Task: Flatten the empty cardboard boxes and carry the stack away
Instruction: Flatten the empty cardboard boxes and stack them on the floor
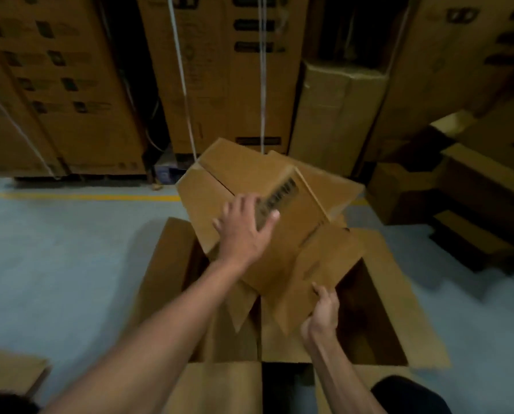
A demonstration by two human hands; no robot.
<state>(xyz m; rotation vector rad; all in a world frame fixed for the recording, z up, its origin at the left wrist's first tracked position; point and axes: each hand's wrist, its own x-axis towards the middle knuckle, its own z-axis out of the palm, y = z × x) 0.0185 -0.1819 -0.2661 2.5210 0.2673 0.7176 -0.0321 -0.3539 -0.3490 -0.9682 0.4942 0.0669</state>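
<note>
A brown cardboard box [291,213] with dark print on one side tilts above a large open carton [399,309] on the floor. My left hand [244,228] lies on the box's near upper face with spread fingers, the thumb beside the print. My right hand [323,313] grips the lower edge of a loose flap [318,276] of that box, fingers curled round it. The box's far flaps stick out behind it. The picture is blurred by motion.
Tall strapped cartons [214,70] line the back wall. More boxes are piled at the right [473,189]. A flat cardboard piece [8,372] lies at lower left. Grey floor with a yellow line [79,197] stretches to the left.
</note>
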